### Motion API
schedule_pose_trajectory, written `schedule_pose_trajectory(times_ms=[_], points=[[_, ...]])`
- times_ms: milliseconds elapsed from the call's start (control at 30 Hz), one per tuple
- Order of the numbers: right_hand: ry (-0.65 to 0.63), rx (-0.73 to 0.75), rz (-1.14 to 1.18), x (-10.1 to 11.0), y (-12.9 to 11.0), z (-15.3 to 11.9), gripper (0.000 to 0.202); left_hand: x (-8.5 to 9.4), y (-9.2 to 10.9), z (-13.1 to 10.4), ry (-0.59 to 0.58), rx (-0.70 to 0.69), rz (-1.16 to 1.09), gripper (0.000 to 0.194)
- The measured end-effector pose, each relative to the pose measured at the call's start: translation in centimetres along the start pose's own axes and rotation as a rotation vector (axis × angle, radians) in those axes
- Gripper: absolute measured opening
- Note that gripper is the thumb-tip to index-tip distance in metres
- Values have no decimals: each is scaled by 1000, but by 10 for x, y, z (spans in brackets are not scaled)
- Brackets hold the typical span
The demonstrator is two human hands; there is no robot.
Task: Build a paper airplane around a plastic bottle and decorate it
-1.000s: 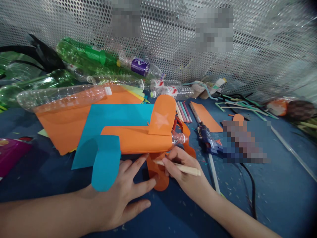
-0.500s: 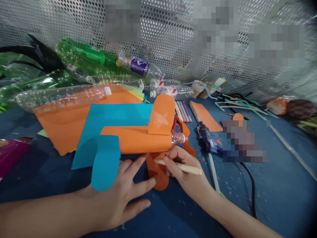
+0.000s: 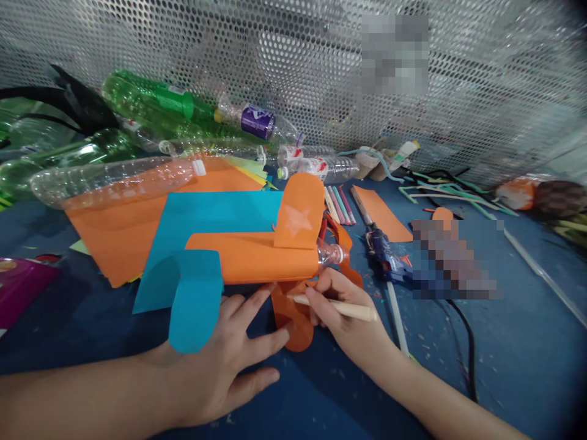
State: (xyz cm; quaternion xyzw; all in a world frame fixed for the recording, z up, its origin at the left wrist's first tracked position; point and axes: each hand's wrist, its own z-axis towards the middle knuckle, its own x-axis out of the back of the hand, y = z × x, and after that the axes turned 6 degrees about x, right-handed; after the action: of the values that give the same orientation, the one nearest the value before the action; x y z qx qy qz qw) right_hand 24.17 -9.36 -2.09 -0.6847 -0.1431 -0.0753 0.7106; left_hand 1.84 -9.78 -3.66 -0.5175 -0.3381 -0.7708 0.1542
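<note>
A plastic bottle wrapped in orange paper (image 3: pixel 257 260) lies sideways, its clear neck (image 3: pixel 332 252) pointing right. Above it stands an orange rounded flap (image 3: pixel 300 211) bearing a pale star. A blue flap (image 3: pixel 195 311) hangs at its left end, and a lower orange flap (image 3: pixel 296 321) lies below the bottle. Fingers spread, my left hand (image 3: pixel 243 348) rests palm down, one fingertip at the bottle's underside and another on the lower flap. My right hand (image 3: pixel 342 299) is closed on a cream marker (image 3: pixel 353 310), whose tip meets the lower flap.
Blue paper (image 3: pixel 220 211) and orange paper (image 3: pixel 114 238) lie behind the bottle. Clear and green bottles (image 3: pixel 147 101) line the mesh wall (image 3: pixel 298 61). To the right are several markers (image 3: pixel 340 206), a blue glue gun (image 3: pixel 385 260) and its black cord (image 3: pixel 468 342).
The marker and my right hand have shifted very slightly, the marker's back end a little right and down. My left hand and the bottle stay put.
</note>
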Motion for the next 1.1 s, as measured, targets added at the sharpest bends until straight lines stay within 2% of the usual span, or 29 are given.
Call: schedule_pose_trajectory(times_ms=[133, 400, 733, 900, 1100], points=[[-22, 6, -21, 1, 0, -1, 27, 0, -1, 0, -25, -33, 2, 42], [-34, -1, -25, 0, 0, 0, 25, -1, 1, -1, -11, 8, 20, 43], [18, -41, -5, 0, -3, 0, 28, 3, 0, 1, -16, -10, 76, 46], [19, -55, -19, 0, -5, 0, 29, 2, -4, 1, 20, -69, 53, 43], [6, -58, -3, -1, -5, 1, 30, 2, 0, 0, 4, 4, 18, 41]])
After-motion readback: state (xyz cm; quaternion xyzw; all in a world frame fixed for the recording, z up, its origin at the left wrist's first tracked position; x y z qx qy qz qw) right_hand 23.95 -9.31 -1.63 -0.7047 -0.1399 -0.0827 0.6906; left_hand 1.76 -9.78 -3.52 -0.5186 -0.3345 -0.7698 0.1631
